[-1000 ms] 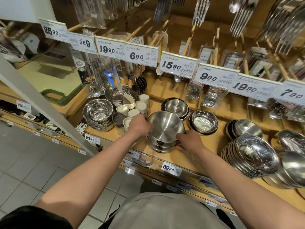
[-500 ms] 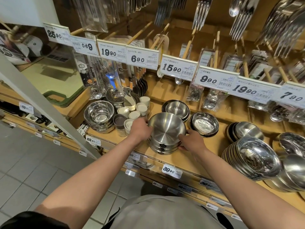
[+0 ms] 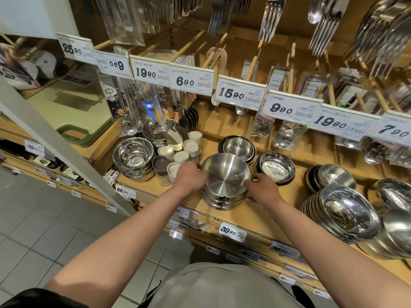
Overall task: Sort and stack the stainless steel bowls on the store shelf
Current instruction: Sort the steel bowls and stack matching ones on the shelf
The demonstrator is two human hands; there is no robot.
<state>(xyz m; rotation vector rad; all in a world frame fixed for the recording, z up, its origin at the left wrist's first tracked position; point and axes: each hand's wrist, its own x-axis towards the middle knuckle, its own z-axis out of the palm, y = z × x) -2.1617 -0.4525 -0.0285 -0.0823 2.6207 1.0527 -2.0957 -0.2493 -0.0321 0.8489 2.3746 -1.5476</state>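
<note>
Little has moved: left hand [image 3: 193, 177] and right hand [image 3: 260, 189] still grip the bowl stack [image 3: 225, 185]; keep rims aligned while seating it on the shelf [image 3: 249, 221].

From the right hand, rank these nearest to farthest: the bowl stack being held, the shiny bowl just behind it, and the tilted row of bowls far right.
1. Bowl stack: held between both hands, right hand on its right side.
2. Shiny bowl: just behind the hand, slightly right.
3. Tilted row of bowls: farther along the shelf, toward the right end.
</note>
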